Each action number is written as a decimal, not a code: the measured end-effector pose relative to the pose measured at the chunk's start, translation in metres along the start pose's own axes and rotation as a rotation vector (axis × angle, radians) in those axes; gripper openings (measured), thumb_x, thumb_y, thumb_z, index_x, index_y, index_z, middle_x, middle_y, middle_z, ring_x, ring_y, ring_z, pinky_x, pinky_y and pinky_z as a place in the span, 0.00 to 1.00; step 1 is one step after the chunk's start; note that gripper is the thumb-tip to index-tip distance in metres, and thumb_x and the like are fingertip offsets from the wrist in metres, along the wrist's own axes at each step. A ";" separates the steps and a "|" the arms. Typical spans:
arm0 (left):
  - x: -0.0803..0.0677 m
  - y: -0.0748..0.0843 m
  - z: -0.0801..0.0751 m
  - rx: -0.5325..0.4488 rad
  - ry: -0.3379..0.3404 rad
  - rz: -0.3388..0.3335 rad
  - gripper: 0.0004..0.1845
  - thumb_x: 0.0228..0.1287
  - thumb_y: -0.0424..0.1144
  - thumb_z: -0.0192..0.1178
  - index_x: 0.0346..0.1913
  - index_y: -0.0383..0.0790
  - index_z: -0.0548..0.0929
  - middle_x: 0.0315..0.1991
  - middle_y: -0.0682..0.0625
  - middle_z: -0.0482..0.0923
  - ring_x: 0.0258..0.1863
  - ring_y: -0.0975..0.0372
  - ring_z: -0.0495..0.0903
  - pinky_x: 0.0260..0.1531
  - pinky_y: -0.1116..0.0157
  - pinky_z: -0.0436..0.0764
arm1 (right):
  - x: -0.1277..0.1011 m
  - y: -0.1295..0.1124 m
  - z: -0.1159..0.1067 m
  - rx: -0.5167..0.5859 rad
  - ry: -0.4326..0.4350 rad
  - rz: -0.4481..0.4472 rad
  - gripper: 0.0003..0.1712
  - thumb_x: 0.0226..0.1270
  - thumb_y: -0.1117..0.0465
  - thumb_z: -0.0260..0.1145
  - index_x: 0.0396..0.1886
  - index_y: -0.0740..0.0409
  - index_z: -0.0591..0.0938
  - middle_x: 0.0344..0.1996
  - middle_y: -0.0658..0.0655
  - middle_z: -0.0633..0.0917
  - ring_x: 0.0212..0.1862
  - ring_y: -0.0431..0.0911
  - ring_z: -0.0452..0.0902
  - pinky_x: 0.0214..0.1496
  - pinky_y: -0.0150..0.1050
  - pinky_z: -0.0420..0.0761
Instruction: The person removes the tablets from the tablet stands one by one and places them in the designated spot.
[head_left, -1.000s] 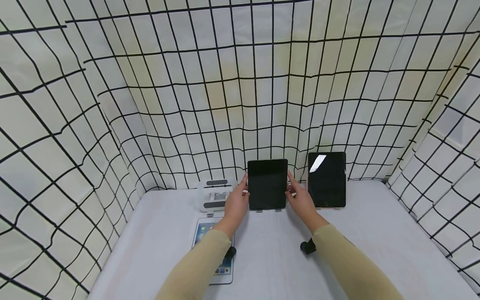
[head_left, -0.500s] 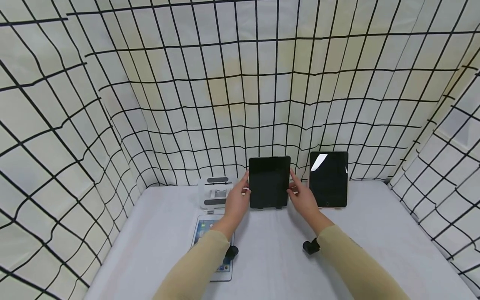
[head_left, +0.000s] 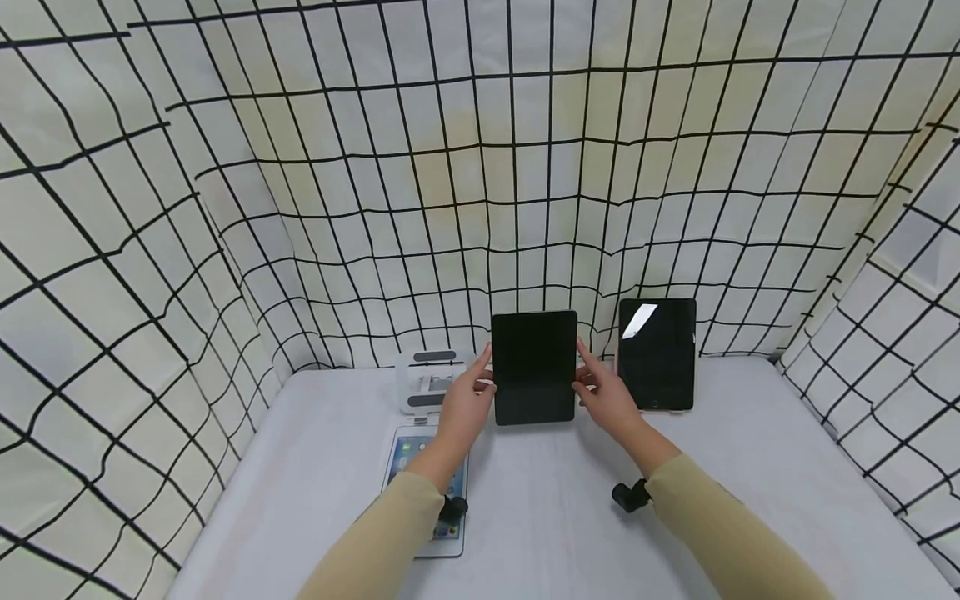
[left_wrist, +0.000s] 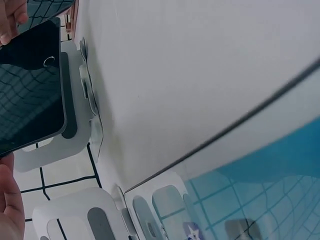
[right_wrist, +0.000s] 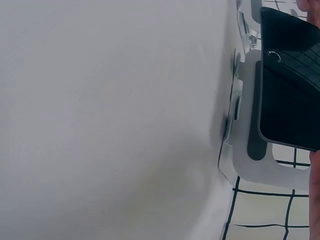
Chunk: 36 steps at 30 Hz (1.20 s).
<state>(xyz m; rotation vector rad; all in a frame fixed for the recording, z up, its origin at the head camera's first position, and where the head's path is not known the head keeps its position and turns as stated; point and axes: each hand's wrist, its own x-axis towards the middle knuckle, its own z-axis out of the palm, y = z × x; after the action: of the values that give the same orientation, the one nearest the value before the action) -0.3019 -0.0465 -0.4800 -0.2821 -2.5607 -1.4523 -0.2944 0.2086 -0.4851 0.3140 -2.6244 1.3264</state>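
Note:
A black tablet (head_left: 534,367) with a dark screen stands upright at the back middle of the table, held between my two hands. My left hand (head_left: 472,390) pinches its left edge and my right hand (head_left: 597,390) pinches its right edge. In the left wrist view the tablet (left_wrist: 30,90) sits just off a white stand (left_wrist: 75,137). The right wrist view shows the same tablet (right_wrist: 292,95) in front of that stand (right_wrist: 247,155), its lower edge apart from the stand's lip.
A second dark tablet (head_left: 657,354) leans on a stand to the right. An empty white stand (head_left: 429,379) sits to the left. A lit tablet (head_left: 416,467) lies flat near my left forearm. Grid-patterned cloth walls (head_left: 480,167) enclose the white table (head_left: 540,517).
The black tablet has shifted a little in my hands; the stand's two feet below it no longer show in the head view. Both hands stay on its sides.

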 end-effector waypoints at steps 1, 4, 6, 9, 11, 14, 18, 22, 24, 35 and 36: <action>-0.002 0.001 -0.002 -0.005 -0.009 -0.002 0.37 0.69 0.32 0.60 0.75 0.64 0.63 0.49 0.52 0.81 0.46 0.60 0.81 0.39 0.60 0.82 | -0.001 0.000 -0.001 0.011 -0.009 0.001 0.48 0.69 0.72 0.63 0.81 0.40 0.52 0.46 0.62 0.80 0.47 0.53 0.81 0.38 0.38 0.84; -0.008 0.004 -0.006 -0.031 -0.040 -0.018 0.38 0.69 0.32 0.60 0.75 0.67 0.62 0.49 0.52 0.81 0.45 0.59 0.81 0.39 0.60 0.81 | -0.004 -0.001 -0.003 0.044 -0.048 0.012 0.49 0.69 0.72 0.63 0.80 0.38 0.52 0.46 0.62 0.79 0.46 0.53 0.81 0.37 0.37 0.83; -0.013 0.004 -0.008 -0.045 -0.059 -0.035 0.38 0.69 0.32 0.61 0.74 0.68 0.62 0.49 0.51 0.81 0.45 0.59 0.82 0.38 0.60 0.81 | -0.007 -0.002 -0.005 0.070 -0.076 0.029 0.49 0.69 0.72 0.63 0.80 0.38 0.52 0.45 0.61 0.79 0.45 0.52 0.81 0.37 0.38 0.84; -0.018 0.005 -0.011 -0.068 -0.094 -0.070 0.39 0.68 0.31 0.61 0.74 0.69 0.62 0.49 0.51 0.81 0.45 0.59 0.82 0.39 0.60 0.81 | -0.013 -0.002 -0.006 0.099 -0.116 0.060 0.48 0.69 0.72 0.63 0.80 0.40 0.52 0.45 0.61 0.78 0.45 0.52 0.81 0.38 0.40 0.84; -0.021 0.006 -0.011 -0.080 -0.123 -0.094 0.39 0.68 0.32 0.61 0.74 0.69 0.62 0.49 0.51 0.80 0.45 0.59 0.82 0.40 0.60 0.81 | -0.017 -0.001 -0.007 0.123 -0.129 0.094 0.48 0.69 0.72 0.63 0.80 0.40 0.53 0.44 0.61 0.78 0.44 0.52 0.81 0.39 0.41 0.84; -0.026 0.008 -0.012 -0.094 -0.169 -0.116 0.39 0.68 0.32 0.60 0.75 0.68 0.61 0.49 0.50 0.80 0.46 0.59 0.82 0.40 0.60 0.81 | -0.022 0.002 -0.008 0.156 -0.147 0.137 0.48 0.68 0.73 0.63 0.80 0.41 0.53 0.42 0.61 0.78 0.43 0.54 0.80 0.39 0.42 0.84; -0.033 0.010 -0.013 -0.110 -0.214 -0.141 0.40 0.67 0.30 0.61 0.75 0.66 0.61 0.46 0.51 0.80 0.44 0.59 0.82 0.37 0.61 0.81 | -0.029 0.004 -0.010 0.198 -0.176 0.181 0.48 0.68 0.73 0.63 0.80 0.43 0.54 0.41 0.60 0.79 0.41 0.56 0.80 0.39 0.41 0.84; -0.039 0.011 -0.015 -0.136 -0.243 -0.166 0.41 0.65 0.27 0.61 0.76 0.62 0.62 0.43 0.50 0.80 0.39 0.60 0.83 0.33 0.63 0.80 | -0.036 0.005 -0.011 0.249 -0.218 0.210 0.48 0.67 0.73 0.64 0.80 0.45 0.55 0.40 0.61 0.79 0.38 0.53 0.80 0.38 0.41 0.84; -0.042 0.010 -0.016 -0.151 -0.261 -0.177 0.41 0.64 0.26 0.60 0.76 0.61 0.62 0.42 0.49 0.80 0.36 0.60 0.83 0.31 0.63 0.79 | -0.039 0.006 -0.012 0.276 -0.239 0.229 0.48 0.66 0.73 0.65 0.80 0.45 0.55 0.39 0.60 0.79 0.37 0.52 0.80 0.39 0.41 0.84; -0.061 -0.004 -0.015 -0.180 -0.345 -0.250 0.41 0.62 0.25 0.62 0.76 0.53 0.63 0.36 0.48 0.79 0.31 0.58 0.83 0.27 0.64 0.79 | -0.060 0.008 -0.007 0.334 -0.335 0.309 0.47 0.66 0.72 0.65 0.80 0.48 0.55 0.35 0.59 0.79 0.33 0.49 0.78 0.38 0.42 0.84; -0.063 -0.005 -0.015 -0.176 -0.352 -0.254 0.41 0.62 0.25 0.62 0.76 0.52 0.63 0.35 0.47 0.79 0.30 0.58 0.83 0.27 0.64 0.79 | -0.062 0.008 -0.006 0.344 -0.344 0.310 0.47 0.65 0.72 0.65 0.80 0.49 0.55 0.34 0.59 0.79 0.33 0.49 0.78 0.38 0.42 0.84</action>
<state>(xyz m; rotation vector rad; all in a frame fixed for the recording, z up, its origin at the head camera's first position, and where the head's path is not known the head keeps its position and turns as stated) -0.2416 -0.0668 -0.4920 -0.2650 -2.8283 -1.8746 -0.2367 0.2246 -0.5039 0.2010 -2.7925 1.9958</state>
